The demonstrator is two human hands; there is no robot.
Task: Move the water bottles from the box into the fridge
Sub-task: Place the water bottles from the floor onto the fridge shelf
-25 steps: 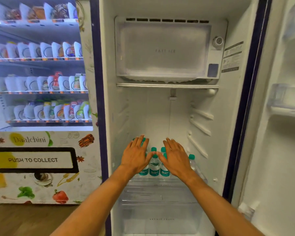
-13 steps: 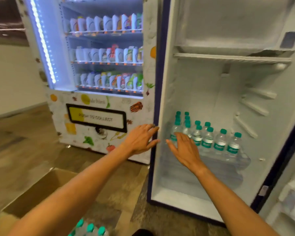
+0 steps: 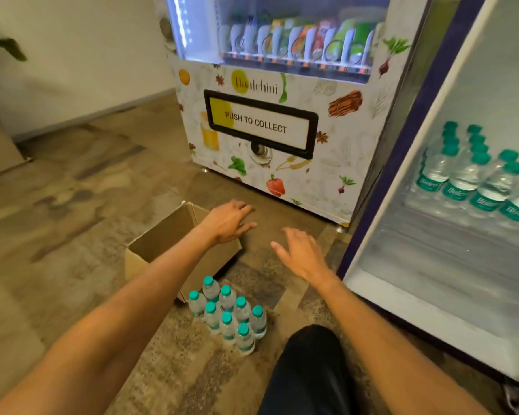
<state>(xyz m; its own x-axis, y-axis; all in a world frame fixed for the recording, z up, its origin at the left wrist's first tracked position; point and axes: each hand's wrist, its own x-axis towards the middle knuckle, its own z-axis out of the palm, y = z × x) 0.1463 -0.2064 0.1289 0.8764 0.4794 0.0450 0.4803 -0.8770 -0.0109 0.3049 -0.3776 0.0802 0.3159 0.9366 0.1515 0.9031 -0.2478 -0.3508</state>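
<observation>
The person's left hand (image 3: 228,221) hovers over the near corner of the cardboard box (image 3: 162,238), its grip apart and holding nothing; the right hand (image 3: 300,253) hangs at about three o'clock from it, above bare floor (image 3: 72,205), fingers likewise spread and empty; a dark-clad knee (image 3: 309,369) shows at six o'clock

The water bottles on the floor (image 3: 228,313) stand upright in a tight cluster just beside the box, at its five o'clock side, not inside it; nine teal caps can be counted there; the inside of the box looks empty, though its floor is partly hidden by the arm; in the open fridge (image 3: 402,280), at three o'clock, the stocked bottles (image 3: 474,181) stand in rows on a shelf, roughly nine caps showing, though the frame edge cuts the rows and the far ones blur together

These are small clear plastic bottles, probably full, so light enough singly yet thin-walled and likely to dent under a hard squeeze; a film of condensation could make them slick; the firm places to hold should be the neck under the cap or the labelled waist; two or three might be pinched by the necks in one hand
</observation>
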